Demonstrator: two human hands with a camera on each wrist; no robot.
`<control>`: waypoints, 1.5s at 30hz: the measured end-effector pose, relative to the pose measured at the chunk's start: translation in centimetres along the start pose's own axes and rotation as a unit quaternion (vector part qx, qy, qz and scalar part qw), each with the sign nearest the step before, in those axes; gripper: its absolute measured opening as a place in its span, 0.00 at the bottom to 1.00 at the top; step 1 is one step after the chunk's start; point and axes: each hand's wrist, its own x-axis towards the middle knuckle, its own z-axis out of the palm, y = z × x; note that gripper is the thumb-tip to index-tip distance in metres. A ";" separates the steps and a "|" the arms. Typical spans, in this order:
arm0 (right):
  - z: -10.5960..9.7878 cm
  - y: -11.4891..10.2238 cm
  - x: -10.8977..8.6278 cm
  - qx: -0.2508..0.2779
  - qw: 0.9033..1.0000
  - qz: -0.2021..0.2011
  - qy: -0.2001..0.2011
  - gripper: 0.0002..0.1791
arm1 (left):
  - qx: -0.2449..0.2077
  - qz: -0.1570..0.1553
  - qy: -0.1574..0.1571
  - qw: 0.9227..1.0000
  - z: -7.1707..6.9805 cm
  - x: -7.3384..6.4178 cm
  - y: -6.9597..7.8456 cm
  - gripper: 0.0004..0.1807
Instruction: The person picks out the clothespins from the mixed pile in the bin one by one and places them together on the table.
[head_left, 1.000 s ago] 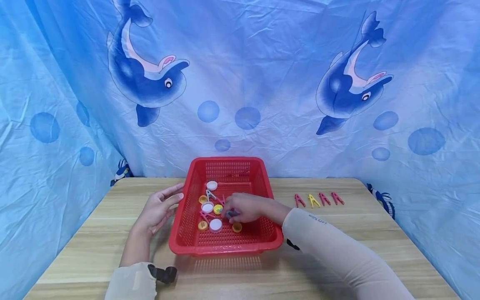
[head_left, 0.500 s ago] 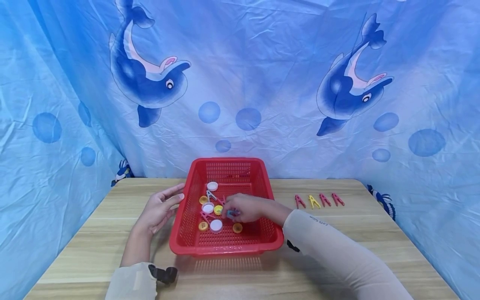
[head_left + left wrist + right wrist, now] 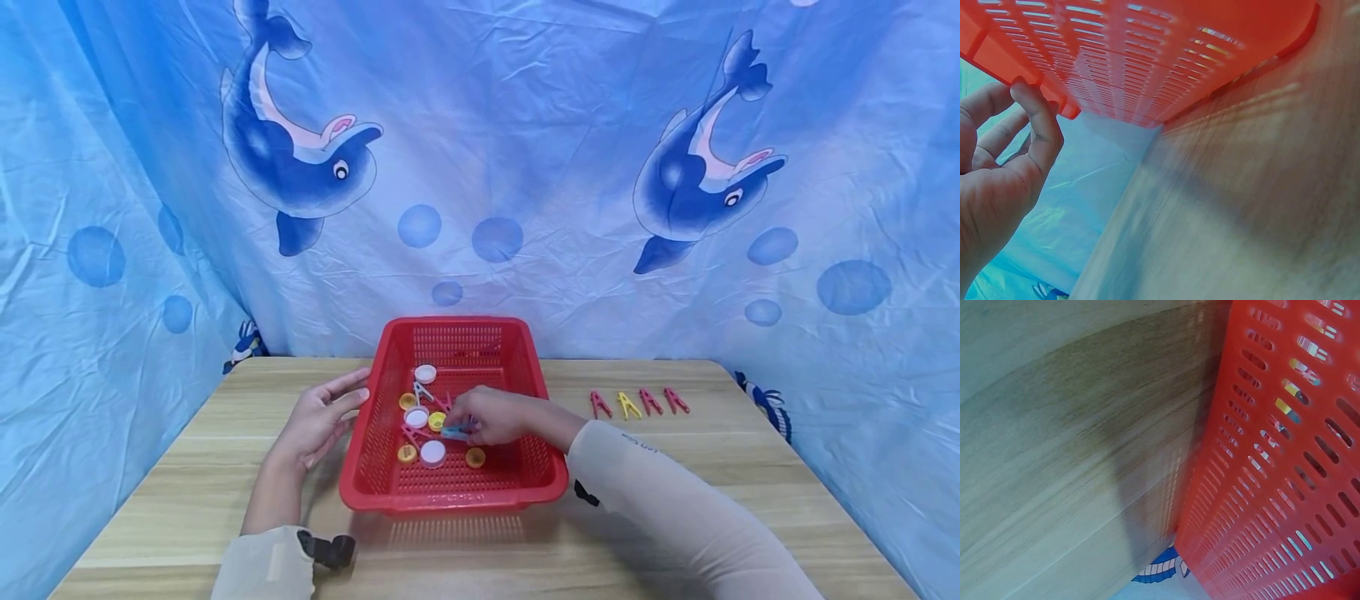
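A red plastic basket (image 3: 457,500) stands on the table, with bottle caps and clothespins scattered in it. My right hand (image 3: 498,417) reaches over its right side and pinches a light blue clothespin (image 3: 455,432) low inside. Around that hand lie a yellow cap (image 3: 437,422), white caps (image 3: 432,453), an orange cap (image 3: 476,457) and a pink clothespin (image 3: 412,435). A white clothespin (image 3: 423,392) is farther back. At the left rim, the fingertips of my left hand (image 3: 318,421) touch the outside edge, as the left wrist view also shows. The right wrist view shows only the basket's slotted wall (image 3: 1254,456).
On the table (image 3: 675,467) right of the basket, pink clothespins (image 3: 600,404) and a yellow clothespin (image 3: 628,406) form a row. A blue curtain (image 3: 480,167) with dolphins hangs behind the table and down both sides.
The blue clothespin has come further into sight in my right hand, which has barely shifted. My left hand keeps its place at the rim.
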 end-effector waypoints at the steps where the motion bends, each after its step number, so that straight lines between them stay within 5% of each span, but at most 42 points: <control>1: 0.0 0.0 0.0 0.001 1.000 0.000 0.000 0.29 | 0.000 -0.001 0.001 1.000 0.0 0.0 0.0 0.38; 25: -1.4 -1.2 -1.0 0.024 0.999 -0.022 0.014 0.25 | -0.001 -0.004 0.005 1.000 0.0 0.2 -0.2 0.39; 45: -6.2 -1.1 -4.5 0.022 0.994 -0.026 0.102 0.23 | -0.009 -0.009 0.005 1.000 -0.1 0.2 -0.1 0.38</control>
